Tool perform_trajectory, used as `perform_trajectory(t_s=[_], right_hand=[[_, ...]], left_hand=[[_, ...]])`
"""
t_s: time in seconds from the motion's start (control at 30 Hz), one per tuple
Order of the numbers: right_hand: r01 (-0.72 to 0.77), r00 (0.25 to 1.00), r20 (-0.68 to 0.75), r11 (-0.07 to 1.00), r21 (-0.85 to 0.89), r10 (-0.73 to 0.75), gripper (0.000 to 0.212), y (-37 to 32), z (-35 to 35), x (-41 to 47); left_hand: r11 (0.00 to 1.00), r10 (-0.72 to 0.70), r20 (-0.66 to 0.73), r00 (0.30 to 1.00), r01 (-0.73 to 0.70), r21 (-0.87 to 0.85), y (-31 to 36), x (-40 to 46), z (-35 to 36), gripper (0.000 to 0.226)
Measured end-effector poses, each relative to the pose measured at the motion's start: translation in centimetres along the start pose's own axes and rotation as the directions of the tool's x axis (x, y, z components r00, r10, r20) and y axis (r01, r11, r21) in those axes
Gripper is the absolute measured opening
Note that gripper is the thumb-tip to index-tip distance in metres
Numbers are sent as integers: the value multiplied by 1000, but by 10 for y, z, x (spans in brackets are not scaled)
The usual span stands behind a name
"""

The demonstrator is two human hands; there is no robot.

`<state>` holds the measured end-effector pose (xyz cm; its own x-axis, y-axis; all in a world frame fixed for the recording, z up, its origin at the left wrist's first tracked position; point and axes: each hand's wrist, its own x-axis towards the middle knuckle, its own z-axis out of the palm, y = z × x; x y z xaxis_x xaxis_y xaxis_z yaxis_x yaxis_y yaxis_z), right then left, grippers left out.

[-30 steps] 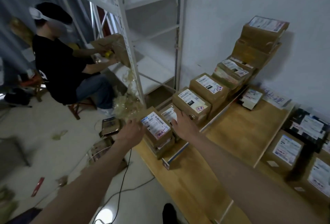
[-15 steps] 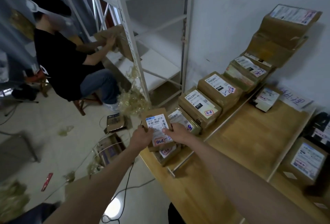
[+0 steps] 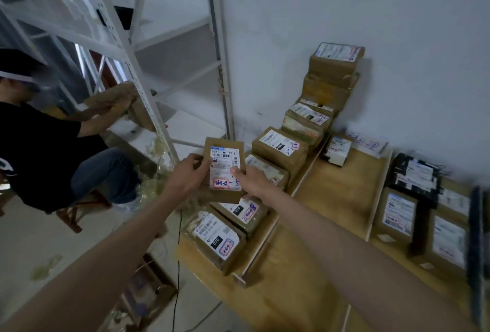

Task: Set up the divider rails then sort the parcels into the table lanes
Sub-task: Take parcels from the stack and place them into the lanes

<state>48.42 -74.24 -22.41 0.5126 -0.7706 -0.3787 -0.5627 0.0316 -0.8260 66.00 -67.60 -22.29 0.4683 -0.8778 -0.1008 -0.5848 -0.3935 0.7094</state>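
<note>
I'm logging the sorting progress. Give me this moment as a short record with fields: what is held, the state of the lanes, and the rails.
held: brown parcel, lifted, label facing the camera
left hand: grips the parcel's left edge
right hand: grips its right edge
left lane: row of parcels rising to a stack at the wall
middle lane: one small parcel at the far end
divider rail: in place between left and middle lanes

The label on the parcel (image 3: 224, 170) in my hands reads "5016- M1 A218"; the nearest surface parcel's label (image 3: 216, 239) shows "070".
</note>
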Motion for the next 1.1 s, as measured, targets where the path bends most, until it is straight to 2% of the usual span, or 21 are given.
perform_trajectory(t_s=[0.13, 0.23, 0.37, 0.5, 0.6, 0.7, 0.83, 1.0, 1.1], right_hand=[[-50, 979, -197, 998, 24, 54, 45, 7, -38, -17], [-125, 940, -314, 991, 50, 134, 46, 23, -66, -33], [-192, 859, -448, 968, 163, 246, 45, 55, -93, -63], [-253, 756, -557, 938, 236, 344, 45, 95, -108, -91], [-324, 673, -616, 912, 252, 409, 45, 123, -116, -108], [-372, 628, -635, 890, 263, 450, 52, 149, -127, -114], [-425, 573, -664, 867, 260, 480, 45, 178, -147, -105], [-468, 529, -674, 840, 275, 516, 41, 208, -182, -66], [-460, 522, -661, 831, 313, 539, 39, 226, -206, -33]], left_hand=[[973, 170, 63, 983, -178, 145, 36, 19, 14, 55], [894, 310, 175, 934, -350, 280, 60, 24, 32, 57], [769, 431, 318, 844, -528, 359, 86, 20, 64, 46], [675, 493, 415, 765, -637, 372, 105, 8, 100, 46], [633, 525, 470, 709, -695, 341, 114, 2, 128, 44], [600, 538, 518, 665, -734, 319, 123, 3, 155, 47], [577, 547, 547, 634, -759, 302, 137, 16, 190, 52], [530, 541, 553, 634, -767, 361, 157, 48, 231, 53], [558, 512, 551, 659, -743, 370, 170, 74, 259, 58]])
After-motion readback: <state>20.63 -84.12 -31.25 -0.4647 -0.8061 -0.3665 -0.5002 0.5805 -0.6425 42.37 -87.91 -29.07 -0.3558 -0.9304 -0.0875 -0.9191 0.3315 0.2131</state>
